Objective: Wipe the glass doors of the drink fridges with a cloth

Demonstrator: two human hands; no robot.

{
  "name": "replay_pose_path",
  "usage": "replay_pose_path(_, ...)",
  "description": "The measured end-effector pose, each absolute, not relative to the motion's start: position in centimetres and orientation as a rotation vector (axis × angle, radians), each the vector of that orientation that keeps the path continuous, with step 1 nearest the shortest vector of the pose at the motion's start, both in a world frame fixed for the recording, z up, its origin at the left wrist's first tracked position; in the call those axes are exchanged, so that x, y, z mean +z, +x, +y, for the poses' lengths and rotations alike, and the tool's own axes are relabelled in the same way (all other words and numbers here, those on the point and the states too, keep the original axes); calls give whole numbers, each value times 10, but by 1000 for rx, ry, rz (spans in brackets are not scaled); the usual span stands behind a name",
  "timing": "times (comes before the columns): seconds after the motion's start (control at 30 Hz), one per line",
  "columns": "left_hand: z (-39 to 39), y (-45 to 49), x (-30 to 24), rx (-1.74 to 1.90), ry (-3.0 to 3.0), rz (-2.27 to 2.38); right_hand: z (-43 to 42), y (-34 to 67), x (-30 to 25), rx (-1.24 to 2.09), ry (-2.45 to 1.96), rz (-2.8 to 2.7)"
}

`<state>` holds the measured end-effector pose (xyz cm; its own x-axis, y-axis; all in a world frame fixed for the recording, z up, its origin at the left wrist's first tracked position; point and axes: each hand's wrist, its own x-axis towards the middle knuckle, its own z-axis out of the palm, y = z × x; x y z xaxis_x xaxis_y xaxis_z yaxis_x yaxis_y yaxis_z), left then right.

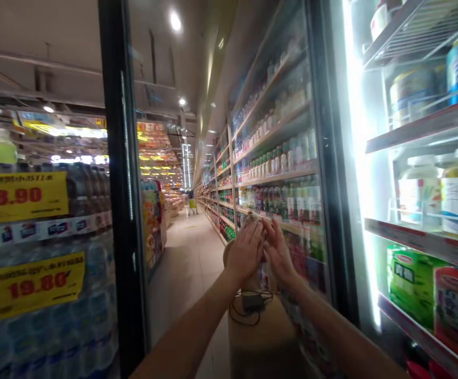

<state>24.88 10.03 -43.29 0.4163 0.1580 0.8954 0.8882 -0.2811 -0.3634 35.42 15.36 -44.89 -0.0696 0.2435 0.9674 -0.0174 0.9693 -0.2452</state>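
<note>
My left hand (245, 250) is raised at the centre, its back toward me and its fingers close together. My right hand (278, 250) is beside it, with bent fingers near the left fingertips. Both hands are in front of the glass door (213, 131), close to its pane; I cannot tell whether they touch it. A small pale patch shows at the fingertips, too blurred to name. Whatever the fingers may hold is hidden. Below the hands, between my forearms, a small dark box with a thin cable (253, 302) shows against a tan surface.
A black door frame (120, 184) stands at the left. On the right are lit fridge shelves (422, 237) with bottles, cans and green and red packs (412, 287). Bottled water with yellow price signs (31, 284) is stacked at the left. Beyond the glass runs an aisle (185, 247).
</note>
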Motion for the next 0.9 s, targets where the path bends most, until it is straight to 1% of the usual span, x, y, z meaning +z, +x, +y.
replay_pose_path(0.07, 114, 261, -427, -845, -1641, -947, 164, 370, -448, 126, -336, -1474)
replay_pose_path(0.13, 120, 261, -415, -757, -1570, -932, 176, 382, -449, -93, -537, -1380)
replay_pose_path(0.2, 113, 241, -394, -745, -1487, -915, 186, 388, -451, -307, -687, -1417)
replay_pose_path(0.3, 85, 187, -356, -905, -1319, -989, 191, 387, -457, -495, -791, -1494)
replay_pose_path(0.37, 68, 160, -341, -1078, -1133, -1055, 190, 382, -460, -563, -826, -1497)
replay_pose_path(0.43, 63, 157, -346, -1083, -1120, -1066, 188, 377, -463, -613, -850, -1500)
replay_pose_path(0.47, 65, 163, -354, -1018, -1182, -1045, 188, 375, -464, -633, -859, -1504)
replay_pose_path(0.57, 79, 192, -385, -631, -1500, -871, 188, 373, -467, -678, -862, -1513)
replay_pose_path(0.63, 82, 195, -389, -516, -1568, -836, 188, 375, -467, -703, -855, -1519)
replay_pose_path(0.7, 76, 180, -376, -619, -1489, -926, 188, 376, -466, -720, -846, -1531)
replay_pose_path(0.8, 61, 150, -357, -928, -1214, -1056, 187, 377, -466, -722, -858, -1539)
replay_pose_path(0.83, 58, 145, -358, -954, -1177, -1051, 186, 377, -466, -722, -862, -1539)
replay_pose_path(0.9, 56, 144, -372, -816, -1274, -972, 186, 378, -468, -727, -864, -1546)
